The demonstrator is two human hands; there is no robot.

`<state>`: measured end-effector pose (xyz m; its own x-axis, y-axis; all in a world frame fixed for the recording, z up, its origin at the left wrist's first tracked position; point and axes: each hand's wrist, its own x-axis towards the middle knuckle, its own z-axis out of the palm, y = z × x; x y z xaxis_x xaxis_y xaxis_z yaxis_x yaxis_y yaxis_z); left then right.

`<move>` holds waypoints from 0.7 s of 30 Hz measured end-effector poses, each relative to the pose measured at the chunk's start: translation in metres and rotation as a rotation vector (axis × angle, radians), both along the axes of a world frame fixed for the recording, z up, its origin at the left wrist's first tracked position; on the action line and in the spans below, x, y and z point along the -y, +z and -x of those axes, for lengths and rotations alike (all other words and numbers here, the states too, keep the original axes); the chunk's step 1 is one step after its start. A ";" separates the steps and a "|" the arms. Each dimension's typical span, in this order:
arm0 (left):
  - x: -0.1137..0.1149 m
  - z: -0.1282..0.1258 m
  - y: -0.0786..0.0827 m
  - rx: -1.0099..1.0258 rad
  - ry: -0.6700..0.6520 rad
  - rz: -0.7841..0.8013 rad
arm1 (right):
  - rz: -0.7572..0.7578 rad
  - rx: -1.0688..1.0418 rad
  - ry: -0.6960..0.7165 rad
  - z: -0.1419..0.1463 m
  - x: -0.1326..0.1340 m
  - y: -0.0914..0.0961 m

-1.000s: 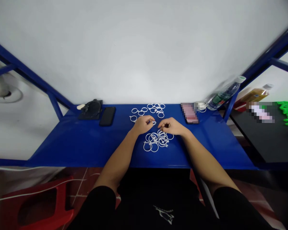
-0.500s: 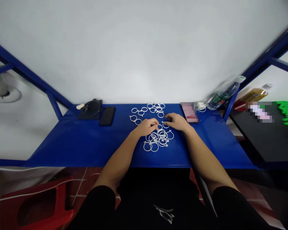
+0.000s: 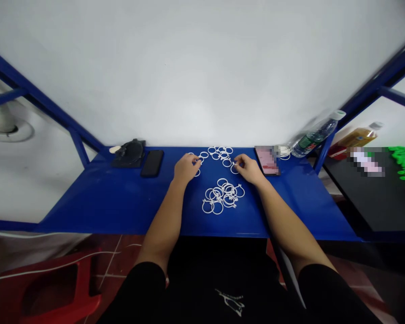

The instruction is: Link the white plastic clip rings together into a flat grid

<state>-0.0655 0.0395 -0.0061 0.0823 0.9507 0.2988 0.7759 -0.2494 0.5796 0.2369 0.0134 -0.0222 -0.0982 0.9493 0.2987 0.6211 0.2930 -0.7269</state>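
Observation:
Two groups of white plastic rings lie on the blue table. A near pile of rings sits between my forearms. A scattered far group of rings lies close to the wall. My left hand rests at the left end of the far group, fingers curled over a ring there. My right hand is at the right end of that group, its fingertips pinching a white ring on the table.
A black phone and a dark pouch lie at the back left. A phone with a pink screen lies right of my right hand, then a water bottle. A red stool stands below left. A black table adjoins on the right.
Both hands have moved away from the near pile toward the far group of rings, the left hand going left and back, the right hand going back.

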 end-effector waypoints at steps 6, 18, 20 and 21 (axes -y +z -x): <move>-0.014 0.041 -0.008 -0.171 0.260 0.218 | 0.139 -0.399 -0.003 0.004 -0.004 0.002; -0.019 0.039 -0.016 -0.097 0.266 0.222 | 0.287 -0.807 -0.033 0.003 -0.005 0.011; -0.020 0.038 -0.015 0.016 0.259 0.174 | 0.290 -0.853 -0.028 0.002 -0.005 0.012; -0.021 0.037 -0.015 0.097 0.249 0.150 | 0.289 -0.879 -0.031 0.002 -0.006 0.013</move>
